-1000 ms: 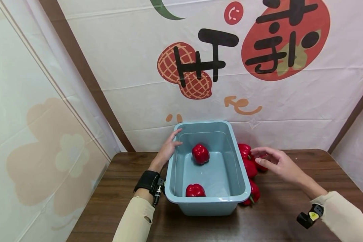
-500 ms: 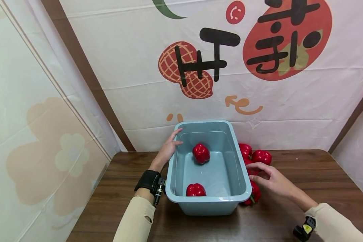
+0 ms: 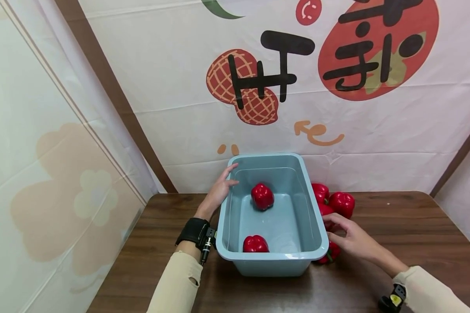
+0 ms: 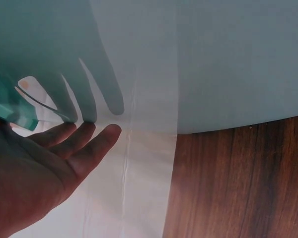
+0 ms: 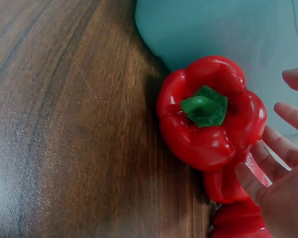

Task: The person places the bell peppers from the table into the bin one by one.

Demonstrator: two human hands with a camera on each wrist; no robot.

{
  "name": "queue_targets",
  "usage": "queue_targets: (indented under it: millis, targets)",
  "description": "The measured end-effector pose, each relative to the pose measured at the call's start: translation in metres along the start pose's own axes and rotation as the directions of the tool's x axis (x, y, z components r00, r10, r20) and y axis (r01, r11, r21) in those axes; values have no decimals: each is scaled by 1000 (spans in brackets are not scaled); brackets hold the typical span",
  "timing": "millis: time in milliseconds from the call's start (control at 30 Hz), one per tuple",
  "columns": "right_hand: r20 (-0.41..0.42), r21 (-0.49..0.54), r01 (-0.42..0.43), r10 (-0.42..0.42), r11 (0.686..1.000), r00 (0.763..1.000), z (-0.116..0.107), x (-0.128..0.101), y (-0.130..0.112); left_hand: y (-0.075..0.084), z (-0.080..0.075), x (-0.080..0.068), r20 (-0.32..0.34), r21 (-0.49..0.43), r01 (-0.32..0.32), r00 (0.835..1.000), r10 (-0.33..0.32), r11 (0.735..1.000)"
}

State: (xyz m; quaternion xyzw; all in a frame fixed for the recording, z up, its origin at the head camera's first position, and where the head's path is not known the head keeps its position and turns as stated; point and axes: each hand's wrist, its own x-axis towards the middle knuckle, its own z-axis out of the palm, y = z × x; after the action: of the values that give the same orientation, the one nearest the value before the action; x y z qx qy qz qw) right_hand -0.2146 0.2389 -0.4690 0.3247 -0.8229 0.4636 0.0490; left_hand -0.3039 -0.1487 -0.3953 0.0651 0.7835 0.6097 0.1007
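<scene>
A light blue plastic tub (image 3: 272, 258) stands on the brown table with two red bell peppers inside, one near the far end (image 3: 262, 196) and one against the near wall (image 3: 255, 244). My left hand (image 3: 221, 189) rests flat against the tub's far left rim, fingers straight (image 4: 92, 148). Several more red peppers lie outside, against the tub's right wall (image 3: 341, 203). My right hand (image 3: 344, 234) hovers low over the nearer ones with fingers spread (image 5: 283, 163). It is beside a pepper with a green stem (image 5: 208, 116) and touches the one below it (image 5: 226, 186).
The wooden table (image 3: 395, 226) ends at a white printed cloth backdrop (image 3: 337, 130) just behind the tub. A pale panel (image 3: 43, 174) closes off the left side.
My right hand has come down and toward me, from above the far peppers to the ones beside the tub's near right wall. The left hand and tub have stayed put.
</scene>
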Motion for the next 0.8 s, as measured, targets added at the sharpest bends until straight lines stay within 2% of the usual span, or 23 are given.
queue_targets:
  millis: [267,633,800]
  targets:
    - [13,8,-62,62,998,998,1,-3,2,4,0,-1,13,12,17,1000,-17,1000]
    - [-6,-38,-34,34,999,999,6,-7,5,1,-1,1,-1,18,23,1000,-23,1000]
    - [-5,-37,-69,69,997,998,8,-8,8,7,-1,-2,23,5,47,999,-47,999]
